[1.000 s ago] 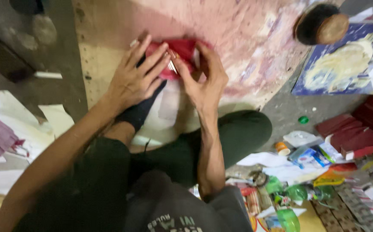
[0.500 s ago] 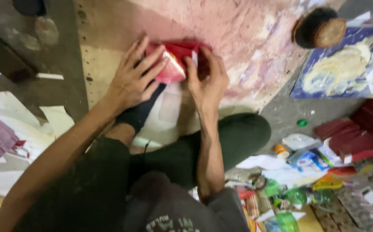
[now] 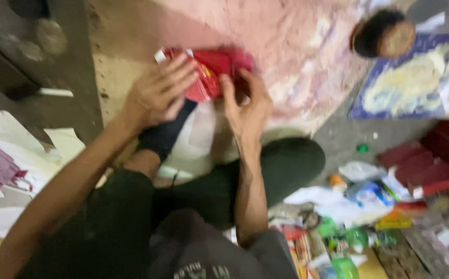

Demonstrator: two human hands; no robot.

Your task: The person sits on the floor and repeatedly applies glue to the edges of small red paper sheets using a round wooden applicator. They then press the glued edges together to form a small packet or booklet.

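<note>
Right now a red packet (image 3: 209, 75) lies on the pink-stained board (image 3: 297, 46), near its left edge; the left hand (image 3: 157, 93) spreads flat on it, the right hand (image 3: 248, 106) curls fingers around its right side, a dark round bowl (image 3: 384, 33) well apart

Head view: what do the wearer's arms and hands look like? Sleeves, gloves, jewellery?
Both forearms are bare, with no sleeves showing. Left hand and right hand wear no gloves. No rings, watch or bands can be made out, though the frame is blurred. The only clothing nearby is dark trousers and a dark sock.
</note>
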